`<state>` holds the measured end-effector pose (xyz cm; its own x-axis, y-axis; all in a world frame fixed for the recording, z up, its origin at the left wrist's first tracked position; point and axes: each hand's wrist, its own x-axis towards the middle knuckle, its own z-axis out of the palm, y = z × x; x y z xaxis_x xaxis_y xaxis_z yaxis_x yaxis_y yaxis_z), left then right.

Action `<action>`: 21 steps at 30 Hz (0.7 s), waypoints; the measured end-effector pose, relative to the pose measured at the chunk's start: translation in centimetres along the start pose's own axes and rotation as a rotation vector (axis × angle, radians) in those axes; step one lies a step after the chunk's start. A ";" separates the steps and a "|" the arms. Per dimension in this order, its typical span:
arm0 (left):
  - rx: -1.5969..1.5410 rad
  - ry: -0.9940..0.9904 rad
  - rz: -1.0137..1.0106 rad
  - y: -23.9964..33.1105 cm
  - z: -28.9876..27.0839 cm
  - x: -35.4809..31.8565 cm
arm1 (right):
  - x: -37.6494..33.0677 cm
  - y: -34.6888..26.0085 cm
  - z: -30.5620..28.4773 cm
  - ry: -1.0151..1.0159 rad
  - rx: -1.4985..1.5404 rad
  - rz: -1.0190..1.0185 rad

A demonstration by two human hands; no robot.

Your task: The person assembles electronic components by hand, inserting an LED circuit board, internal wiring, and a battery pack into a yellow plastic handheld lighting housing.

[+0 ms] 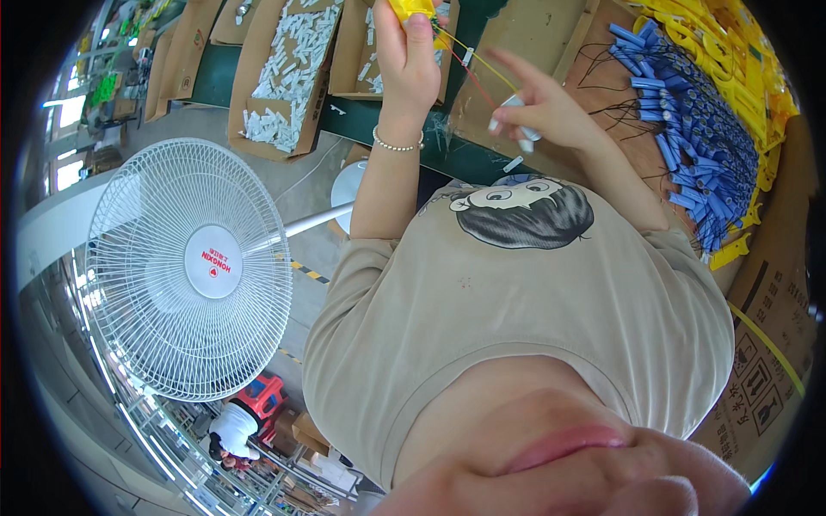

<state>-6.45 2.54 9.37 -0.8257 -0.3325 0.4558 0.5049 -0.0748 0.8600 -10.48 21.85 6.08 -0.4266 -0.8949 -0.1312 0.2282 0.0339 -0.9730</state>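
My left hand (413, 60) is closed around a yellow plastic part (411, 9) at the top edge of the view; some of the part is cut off. A yellow wire (489, 67) and a red wire (469, 73) run from it toward my right hand (551, 107). On the wires, between the hands, sits a small white piece (467, 57). My right hand has its index finger stretched out, while the other fingers curl around a small white piece (519, 119) whose kind I cannot make out. Another small white piece (513, 163) lies below that hand.
Cardboard trays of small white parts (284, 73) stand on the green table (215, 77). At the right lie piled blue cylinders with black leads (697, 163) and yellow plastic parts (740, 52). A white fan (189, 267) stands at the left; a person (234, 430) is farther off.
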 end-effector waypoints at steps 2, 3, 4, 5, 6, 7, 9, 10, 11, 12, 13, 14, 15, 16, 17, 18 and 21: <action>0.787 -0.065 0.172 -0.1 -1.4 0.4 | -1.1 -1.4 -0.1 0.189 0.039 -0.196; 0.924 -0.177 0.152 -0.7 -2.8 0.8 | -1.7 -2.5 -1.7 0.072 0.035 -0.084; 0.922 -0.182 0.150 -1.0 -2.5 0.2 | -1.6 -2.5 -2.0 0.077 0.038 -0.084; 0.697 -0.195 -0.017 -1.4 -2.1 -0.5 | -1.5 -2.5 -2.2 0.086 0.350 -0.182; 0.469 -0.205 -0.181 -1.8 -1.7 -1.1 | -1.6 -2.6 -2.3 0.094 0.661 -0.281; 0.334 -0.241 -0.194 -2.4 -1.2 -1.4 | -2.1 -3.6 -1.8 0.094 0.704 -0.392; 0.210 -0.261 -0.285 -3.1 -0.5 -2.3 | -1.9 -2.4 -3.9 0.056 0.541 -0.414; 0.095 -0.262 -0.376 -2.9 0.1 -2.9 | -1.9 -2.2 -4.5 0.003 0.379 -0.422; 0.065 -0.267 -0.395 -2.9 0.4 -3.3 | -1.9 -2.2 -4.6 -0.001 0.402 -0.330; 0.065 -0.279 -0.396 -2.9 0.7 -3.3 | -1.9 -2.2 -4.7 0.008 0.404 -0.337; 0.095 -0.319 -0.362 -2.9 0.8 -3.5 | -1.7 -2.1 -4.8 0.043 0.381 -0.263; 0.125 -0.358 -0.328 -2.8 0.9 -3.6 | -1.6 -2.0 -4.7 0.077 0.360 -0.190; 0.125 -0.365 -0.330 -2.6 1.0 -3.7 | -1.4 -2.0 -4.3 0.126 0.357 -0.169; 0.248 -0.417 -0.260 -2.3 1.2 -3.8 | -1.3 -1.8 -4.3 0.133 0.358 -0.169; 0.371 -0.468 -0.188 -2.2 1.4 -3.7 | -1.1 -1.7 -4.5 0.132 0.384 -0.175; 0.367 -0.474 -0.190 -2.3 1.4 -3.6 | -1.0 -1.5 -4.6 0.131 0.410 -0.182; 0.317 -0.518 -0.359 -2.4 1.5 -3.7 | -0.8 -1.6 -4.6 0.397 0.140 -0.197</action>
<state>-5.03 5.32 5.94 -0.9809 0.1574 0.1141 0.1458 0.2071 0.9674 -14.49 24.57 6.92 -0.7693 -0.6380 -0.0355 0.2136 -0.2043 -0.9553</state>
